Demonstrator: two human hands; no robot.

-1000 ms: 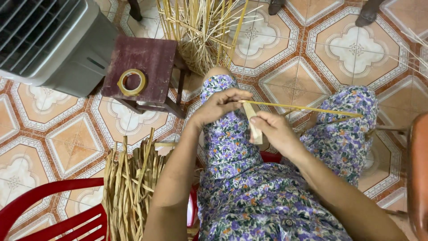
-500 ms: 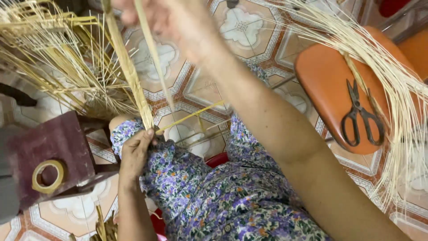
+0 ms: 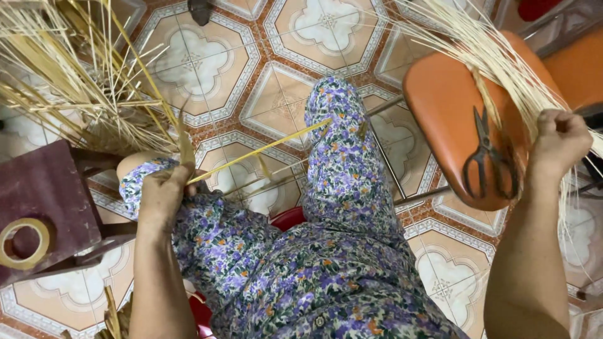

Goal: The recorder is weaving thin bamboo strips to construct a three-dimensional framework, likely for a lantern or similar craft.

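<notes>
The person sits with both knees under a purple flowered garment (image 3: 301,263), looking down at a patterned tile floor (image 3: 207,69). The left hand (image 3: 164,191) rests on the left knee, and its fingers are closed around the near ends of a few flat yellow strips (image 3: 264,149). One strip runs from that fist across the gap between the knees to the right knee; a shorter one stands up from the fist toward the loose pile of straw (image 3: 75,81) lying on the floor at the upper left.

The right hand (image 3: 560,141) is held out to the right, well apart from the left. Its fingers are curled shut around a bundle of thin pale fibres (image 3: 490,56), which fan out from the top edge of the view, pass over an orange stool (image 3: 440,107) and hang down past the hand.

A pair of dark scissors (image 3: 487,157) lies on the stool seat, near its right edge, just beside the right hand and under some of the fibres.

At the left, a dark red wooden stool (image 3: 44,188) stands on the floor beside the left knee, and a roll of tape (image 3: 24,242) lies flat on its near corner. A bit of red plastic chair (image 3: 286,220) shows between the legs.
</notes>
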